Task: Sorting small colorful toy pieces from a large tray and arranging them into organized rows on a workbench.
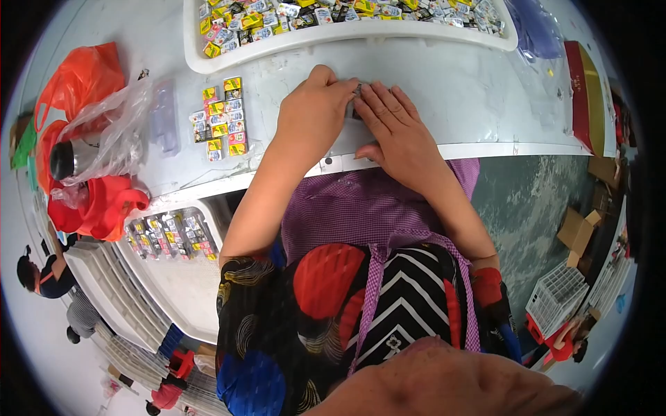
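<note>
White table (444, 90), small yellow packets (220, 119) beside left hand (313, 111), right hand (397, 128)

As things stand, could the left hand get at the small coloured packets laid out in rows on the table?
Probably yes. The left hand rests on the table beside the right hand, both on a small item. The coloured packets lie just to its left with bare tabletop between.

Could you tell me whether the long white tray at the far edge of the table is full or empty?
Full: the white tray is packed with small colourful packets along its visible length.
</note>
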Demonstrator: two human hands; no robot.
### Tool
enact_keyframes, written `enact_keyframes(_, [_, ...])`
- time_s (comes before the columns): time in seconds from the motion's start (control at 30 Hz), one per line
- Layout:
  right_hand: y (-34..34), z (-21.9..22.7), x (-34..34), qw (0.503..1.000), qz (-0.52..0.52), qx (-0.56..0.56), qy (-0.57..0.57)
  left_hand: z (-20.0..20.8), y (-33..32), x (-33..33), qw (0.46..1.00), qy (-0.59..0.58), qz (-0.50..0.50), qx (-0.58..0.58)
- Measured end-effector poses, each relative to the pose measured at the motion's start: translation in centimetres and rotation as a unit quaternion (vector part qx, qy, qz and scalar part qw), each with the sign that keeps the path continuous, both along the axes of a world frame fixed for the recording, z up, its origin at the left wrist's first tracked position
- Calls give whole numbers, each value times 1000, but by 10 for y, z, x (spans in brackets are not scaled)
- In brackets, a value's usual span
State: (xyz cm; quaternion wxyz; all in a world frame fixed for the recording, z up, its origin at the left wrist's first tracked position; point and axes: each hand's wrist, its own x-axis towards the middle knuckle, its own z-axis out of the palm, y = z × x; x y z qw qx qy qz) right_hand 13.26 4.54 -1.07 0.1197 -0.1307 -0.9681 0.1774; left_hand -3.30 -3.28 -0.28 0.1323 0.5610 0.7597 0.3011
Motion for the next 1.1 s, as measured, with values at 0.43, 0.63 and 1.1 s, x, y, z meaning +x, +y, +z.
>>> enact_keyframes(0.43, [34,4,26,884,-106,-384,244,13,-14,-10,987,-162,-1,4])
enact_keyframes(0.63, [37,12,20,958,-112,-152,217,10,-8,23,999,-22,-19,-37])
enact_keyframes(1.1, [128,33,-29,958,-182,153,158,13,-3,14,996,-47,-2,-76])
